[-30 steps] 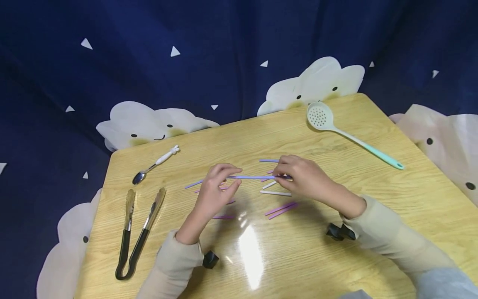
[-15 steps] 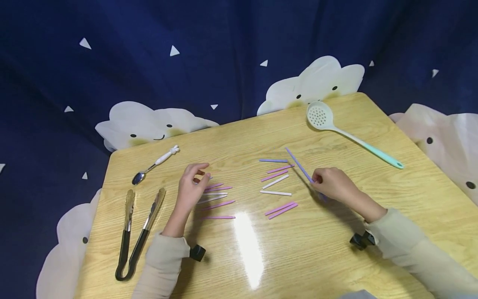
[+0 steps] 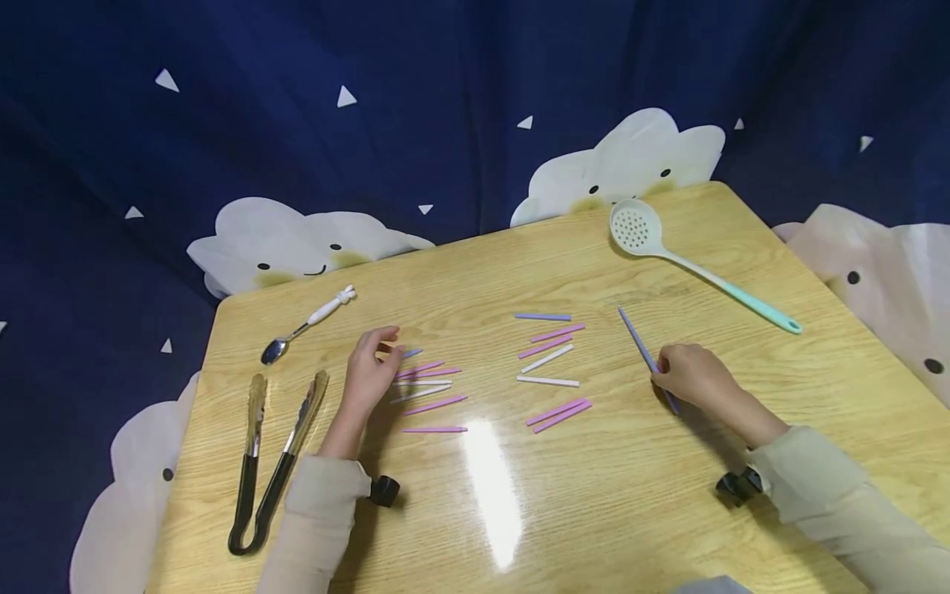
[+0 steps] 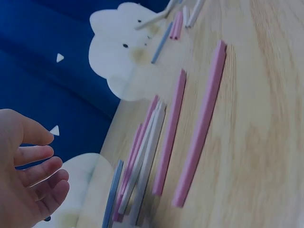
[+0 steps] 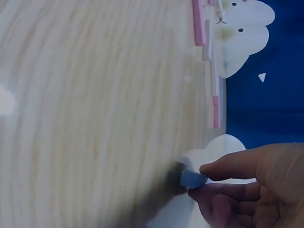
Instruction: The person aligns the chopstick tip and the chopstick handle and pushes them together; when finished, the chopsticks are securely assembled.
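Note:
On the right side of the table, my right hand (image 3: 696,379) pinches a thin blue-violet stick (image 3: 637,338) between thumb and fingers. The stick slants, and its blunt end (image 5: 191,179) shows in the right wrist view. My left hand (image 3: 369,368) has its fingers loosely bent and holds nothing. It hovers beside the left group of sticks, partly covering a blue stick (image 3: 412,353). That group also has pink sticks (image 4: 202,128) and white sticks (image 4: 148,161). A second group lies mid-table, with a blue stick (image 3: 543,317), pink sticks (image 3: 558,333) and white sticks (image 3: 547,381).
Black-handled tongs (image 3: 248,487) and a spoon with a white handle (image 3: 324,311) lie at the left. At the back right is a skimmer (image 3: 636,227) with a mint handle. A dark blue curtain (image 3: 445,99) hangs behind the wooden table (image 3: 594,511).
Both hands were at one blue-violet stick mid-table. My left hand let go and withdrew left; my right hand carried the stick right and lowered it toward the tabletop.

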### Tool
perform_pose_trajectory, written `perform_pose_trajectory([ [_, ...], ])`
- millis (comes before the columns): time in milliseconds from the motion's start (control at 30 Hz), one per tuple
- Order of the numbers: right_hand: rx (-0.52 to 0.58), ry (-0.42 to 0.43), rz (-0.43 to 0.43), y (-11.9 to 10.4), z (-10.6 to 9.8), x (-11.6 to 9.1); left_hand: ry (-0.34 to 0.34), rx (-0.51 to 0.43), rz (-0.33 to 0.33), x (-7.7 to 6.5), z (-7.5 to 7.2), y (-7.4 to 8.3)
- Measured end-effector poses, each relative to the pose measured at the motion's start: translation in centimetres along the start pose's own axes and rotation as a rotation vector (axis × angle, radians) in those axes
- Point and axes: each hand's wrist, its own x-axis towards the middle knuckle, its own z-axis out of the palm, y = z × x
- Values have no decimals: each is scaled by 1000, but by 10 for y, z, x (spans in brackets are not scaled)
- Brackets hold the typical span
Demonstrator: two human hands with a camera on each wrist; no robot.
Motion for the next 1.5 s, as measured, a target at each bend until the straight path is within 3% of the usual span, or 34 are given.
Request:
perform_pose_trajectory([
  [367, -48, 38, -17, -1, 0, 3, -46, 114, 12, 13, -7, -12],
  [533, -109, 134, -32, -11, -4, 16, -110, 256, 46, 19, -8, -18],
  [667, -119, 179, -97, -22, -9, 39, -147, 412, 75, 22, -7, -22],
  [867, -113, 134, -198, -39, -11, 80, -179, 530, 72, 21, -2, -25],
  [1067, -67, 71, -300, -54, -2, 110, -153, 600, 102, 21, 2, -29],
  [1500, -96, 19, -394, -69, 14, 140, -157, 648, 85, 23, 6, -29],
])
